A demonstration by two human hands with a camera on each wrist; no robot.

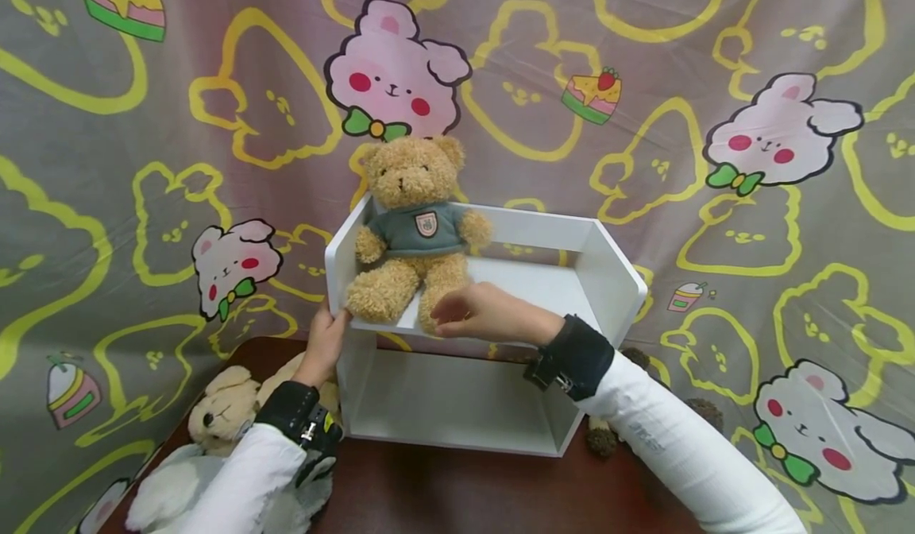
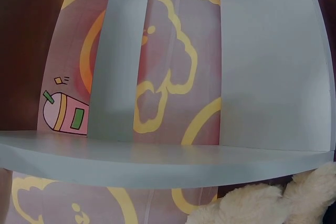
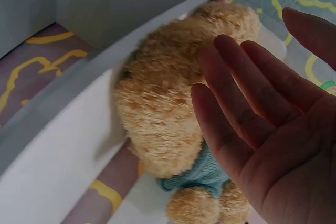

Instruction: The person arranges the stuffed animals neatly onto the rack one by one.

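At the far left, a grey-and-white plush toy [image 1: 164, 490] and a cream plush animal [image 1: 221, 411] lie on the dark table [image 1: 407, 494], outside the left panel of the white shelf [image 1: 457, 403] and apart from its upper level. Next comes the left hand [image 1: 325, 347], which grips the front edge of that panel, thumb toward the front and fingers along the outer side, presumably to steady the unit. The teddy bear [image 1: 418, 232] sits upright at the left end of the upper level, close beside the panel, its back toward the rear rail [image 1: 532, 230] and its feet at the front edge; that corner probably lends its soft body support from the side and behind. By its feet, the right hand [image 1: 493, 311] grasps nothing: the right wrist view shows its fingers extended and loose near the bear's leg, a pose that seems better suited to light pressing than to lifting, though whether they touch the fur I cannot tell. Farther right, part of a brown plush toy [image 1: 602, 440] shows past the shelf's right side, low down near the table
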